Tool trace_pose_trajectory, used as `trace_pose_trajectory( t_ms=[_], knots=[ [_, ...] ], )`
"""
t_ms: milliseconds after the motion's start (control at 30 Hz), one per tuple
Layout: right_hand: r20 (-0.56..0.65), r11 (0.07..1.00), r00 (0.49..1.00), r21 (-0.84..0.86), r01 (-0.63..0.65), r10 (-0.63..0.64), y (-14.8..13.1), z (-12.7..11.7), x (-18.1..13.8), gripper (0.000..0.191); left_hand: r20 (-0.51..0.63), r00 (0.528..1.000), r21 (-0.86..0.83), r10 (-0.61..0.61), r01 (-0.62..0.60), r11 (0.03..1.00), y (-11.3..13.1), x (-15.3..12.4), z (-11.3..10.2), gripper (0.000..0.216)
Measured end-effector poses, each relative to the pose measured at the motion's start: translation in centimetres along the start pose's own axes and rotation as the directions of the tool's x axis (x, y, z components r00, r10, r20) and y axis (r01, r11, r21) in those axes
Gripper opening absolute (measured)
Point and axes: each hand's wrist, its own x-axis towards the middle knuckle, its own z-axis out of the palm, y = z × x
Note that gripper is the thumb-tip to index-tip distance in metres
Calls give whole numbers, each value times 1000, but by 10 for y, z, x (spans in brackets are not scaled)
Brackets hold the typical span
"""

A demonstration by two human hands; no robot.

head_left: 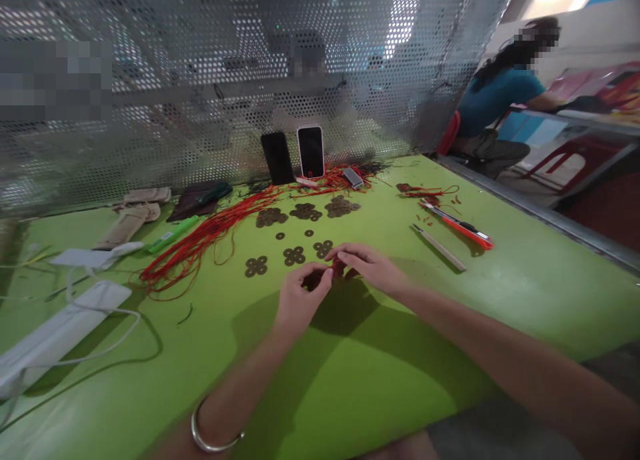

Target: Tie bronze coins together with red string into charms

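My left hand and my right hand meet above the green table. Between their fingertips is a small bit of red cord, mostly hidden by the fingers, so I cannot make out its shape. Both hands pinch, thumb against forefinger. Just beyond them lie round coins with holes, set out in three clusters: a left one, a middle one and a right one beside my right fingers. Two single coins, one left and one right, rest behind these.
Coin piles and long red cords spread behind. Two phones, black and white-edged, lean on a perforated metal screen. An orange utility knife and pale-handled tool lie right; a power strip left. Someone sits far right.
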Motion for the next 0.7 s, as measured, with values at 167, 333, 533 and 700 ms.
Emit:
trace_pose_trajectory(
  t_ms=[167, 333, 533, 700],
  knots=[
    [-24, 990, 997, -121, 66, -69, -1, 0, -1, 19, -24, 1000, -8, 0, 0, 1000, -1, 2, 0, 18],
    [-47, 987, 995, -143, 79, -87, -3, 1, -3, 19, -25, 1000, 3, 4, -4, 1000, -4, 2, -1, 19],
    [-48, 986, 993, -129, 104, -111, -3, -1, -2, 16, -15, 1000, -17, -23, 23, 1000, -2, 2, -1, 18],
    [-27, 990, 995, -109, 94, -97, -3, -3, -1, 18, 1, 1000, -21, -7, 7, 1000, -1, 3, -1, 20]
  ],
)
